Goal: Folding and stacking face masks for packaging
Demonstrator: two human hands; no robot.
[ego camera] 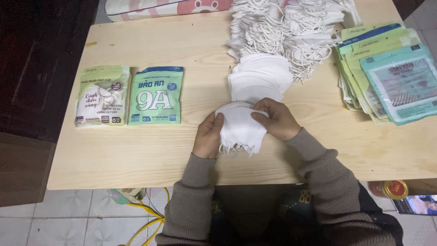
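Note:
My left hand (pixel 208 136) and my right hand (pixel 278 120) both grip a small stack of folded white face masks (pixel 241 130) just above the wooden table (pixel 136 150), near its front edge. Thin ear loops dangle from the stack's lower edge. Right behind my hands lies a fanned row of flat white masks (pixel 259 79). Further back sits a big heap of white masks with tangled loops (pixel 287 27).
Two filled green mask packets (pixel 102 95) (pixel 156 95) lie side by side at the left. A pile of empty green and teal packets (pixel 387 73) rests at the right edge. Yellow cable (pixel 145 214) runs on the tiled floor below; a jar lid (pixel 395 189) shows lower right.

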